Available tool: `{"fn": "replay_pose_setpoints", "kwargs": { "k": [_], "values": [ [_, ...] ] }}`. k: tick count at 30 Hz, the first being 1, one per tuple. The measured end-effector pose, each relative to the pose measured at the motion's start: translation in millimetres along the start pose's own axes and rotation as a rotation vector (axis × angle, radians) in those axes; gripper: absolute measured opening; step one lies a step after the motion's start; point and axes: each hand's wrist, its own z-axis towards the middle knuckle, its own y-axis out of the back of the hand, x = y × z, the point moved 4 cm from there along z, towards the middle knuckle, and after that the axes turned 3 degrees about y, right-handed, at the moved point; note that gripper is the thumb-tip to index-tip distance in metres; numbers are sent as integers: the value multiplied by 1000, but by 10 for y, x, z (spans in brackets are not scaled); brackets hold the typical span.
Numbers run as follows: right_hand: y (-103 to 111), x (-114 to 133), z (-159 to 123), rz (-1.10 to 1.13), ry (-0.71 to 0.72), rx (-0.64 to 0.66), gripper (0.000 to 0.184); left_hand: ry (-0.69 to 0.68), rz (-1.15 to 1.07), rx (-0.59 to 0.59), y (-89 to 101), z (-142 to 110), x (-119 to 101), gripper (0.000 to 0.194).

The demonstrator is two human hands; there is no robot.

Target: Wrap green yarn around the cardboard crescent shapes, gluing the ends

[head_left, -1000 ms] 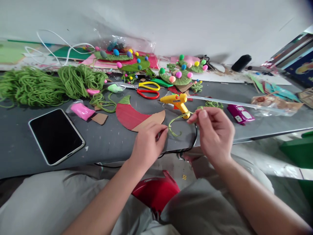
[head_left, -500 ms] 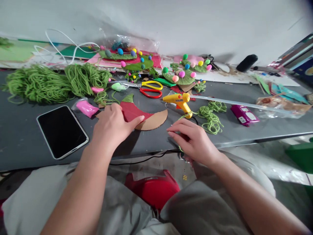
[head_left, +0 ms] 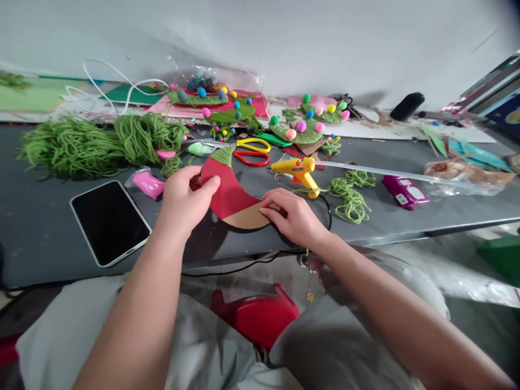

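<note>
A crescent-shaped cardboard cutout [head_left: 231, 189] is held up over the near part of the table. Its face is red, green yarn wraps its upper tip, and the lower right end is bare brown. My left hand [head_left: 184, 197] grips its left edge, thumb on the red face and fingers behind. At the bare end, my right hand [head_left: 290, 214] is closed with thumb and fingertips on the cardboard. A strand of the loose green yarn [head_left: 349, 197] runs to behind my right hand; whether the fingers also hold it is hidden. Just beyond lies a yellow glue gun [head_left: 298, 170].
Scissors [head_left: 252, 151] with red and yellow handles lie behind the cutout. A tablet [head_left: 109, 222], a pink packet [head_left: 147, 183] and green yarn bundles [head_left: 73, 146] are at left. Pompom-decorated green pieces [head_left: 309, 132] sit farther back; a purple packet [head_left: 404, 191] lies right.
My left hand has raised and turned the cutout, showing more of its red face and green tip. From the right, my right hand has moved left onto its bare end.
</note>
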Motion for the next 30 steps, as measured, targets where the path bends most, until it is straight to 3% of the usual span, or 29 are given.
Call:
{"fn": "replay_pose_setpoints", "kwargs": {
  "k": [5, 8, 10, 13, 19, 23, 30],
  "values": [
    [131, 48, -34, 71, 40, -107, 11, -166, -302, -193, 136, 47, -280, 11],
    [286, 19, -84, 70, -46, -257, 13, -400, -403, -379, 379, 79, -461, 17],
    [357, 7, -124, 129, -141, -299, 16, -411, -390, -380, 442, 74, -491, 23],
    [395, 68, -163, 267, -216, -263, 20, -181, -403, -225, 289, -33, -396, 19],
    [364, 223, -172, 381, -233, -140, 20, 151, -210, 299, -417, -523, -258, 18],
    [287, 187, -212, 386, -355, -160, 23, 225, -215, 358, -613, -689, -222, 19],
    [225, 177, -276, 367, -422, -262, 21, 210, -224, 376, -738, -847, -251, 26]
  ]
}}
